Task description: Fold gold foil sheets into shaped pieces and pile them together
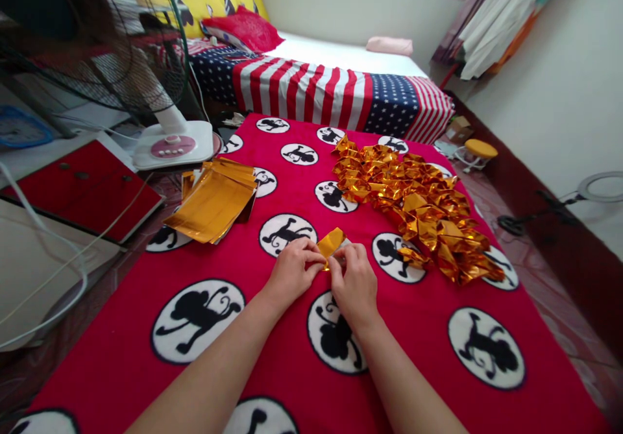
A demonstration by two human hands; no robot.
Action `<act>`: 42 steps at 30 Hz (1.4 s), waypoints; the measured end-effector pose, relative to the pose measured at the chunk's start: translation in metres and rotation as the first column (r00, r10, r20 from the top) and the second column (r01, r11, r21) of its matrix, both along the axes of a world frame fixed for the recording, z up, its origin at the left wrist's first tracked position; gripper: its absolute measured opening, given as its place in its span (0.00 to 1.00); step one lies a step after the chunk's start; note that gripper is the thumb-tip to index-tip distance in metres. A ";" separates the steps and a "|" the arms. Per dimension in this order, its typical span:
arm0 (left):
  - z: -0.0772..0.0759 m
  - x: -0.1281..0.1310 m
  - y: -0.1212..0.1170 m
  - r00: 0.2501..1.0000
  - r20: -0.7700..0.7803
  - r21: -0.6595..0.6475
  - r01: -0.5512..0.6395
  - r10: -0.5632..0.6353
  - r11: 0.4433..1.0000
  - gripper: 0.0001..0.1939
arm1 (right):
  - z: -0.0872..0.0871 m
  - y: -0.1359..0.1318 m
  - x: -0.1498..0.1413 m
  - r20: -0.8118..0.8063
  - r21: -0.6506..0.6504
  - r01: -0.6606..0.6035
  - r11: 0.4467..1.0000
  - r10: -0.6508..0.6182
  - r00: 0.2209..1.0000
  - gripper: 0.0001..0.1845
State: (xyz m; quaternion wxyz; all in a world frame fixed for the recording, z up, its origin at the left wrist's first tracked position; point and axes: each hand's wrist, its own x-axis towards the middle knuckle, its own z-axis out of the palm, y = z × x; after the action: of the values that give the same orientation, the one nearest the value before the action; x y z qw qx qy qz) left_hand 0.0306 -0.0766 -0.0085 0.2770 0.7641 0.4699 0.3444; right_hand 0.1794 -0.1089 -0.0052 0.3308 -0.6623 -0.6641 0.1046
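Note:
Between my two hands is a small piece of gold foil paper [331, 242], partly folded, with a pale underside showing at its right. My left hand [298, 266] pinches its left edge between thumb and fingers. On the other side my right hand [355, 278] grips the near right part, fingers bent over it. The fingertips nearly meet, and the lower folds are hidden behind them. To the left lies a stack of flat gold foil sheets [217, 200]. A large heap of folded gold foil pieces [409, 194] spreads over the right, with one folded piece [413, 257] at its near edge.
A red cloth with black-and-white monkey circles [272, 372] covers the table. An electric fan [172, 142] stands at the left beside a red-topped cabinet [82, 184]. Behind is a bed with a striped, starred cover [311, 90]. A yellow stool [481, 148] stands at right.

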 end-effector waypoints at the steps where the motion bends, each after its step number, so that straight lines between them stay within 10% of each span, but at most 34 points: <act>1: 0.000 0.000 0.000 1.000 -0.003 -0.002 0.001 -0.001 1.000 0.08 | 0.000 -0.001 0.000 -0.002 -0.001 -0.006 1.000 0.006 1.000 0.03; 18: 0.000 -0.001 0.002 1.000 0.005 -0.021 0.007 -0.007 1.000 0.07 | 0.001 -0.007 0.016 -0.225 0.062 0.035 0.997 -0.021 0.974 0.06; 31: -0.001 -0.001 0.003 0.999 -0.023 -0.039 0.043 -0.044 0.998 0.08 | 0.005 -0.004 0.008 0.059 0.056 -0.102 0.993 0.098 0.993 0.05; 36: -0.001 -0.002 0.005 0.998 -0.011 -0.050 0.061 -0.062 0.997 0.08 | 0.013 0.024 0.008 0.054 0.181 -0.082 0.980 0.073 0.996 0.09; 42: 0.001 -0.004 0.008 0.995 0.000 -0.080 0.103 -0.103 0.992 0.08 | 0.011 0.076 0.021 0.054 -0.045 -0.132 0.990 0.134 0.989 0.12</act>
State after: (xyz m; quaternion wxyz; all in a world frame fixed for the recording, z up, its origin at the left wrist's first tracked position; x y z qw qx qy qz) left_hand 0.0267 -0.0685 -0.0072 0.3235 0.7765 0.4438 0.3089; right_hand 0.2001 -0.0333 0.0056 0.2901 -0.6259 -0.7137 0.1212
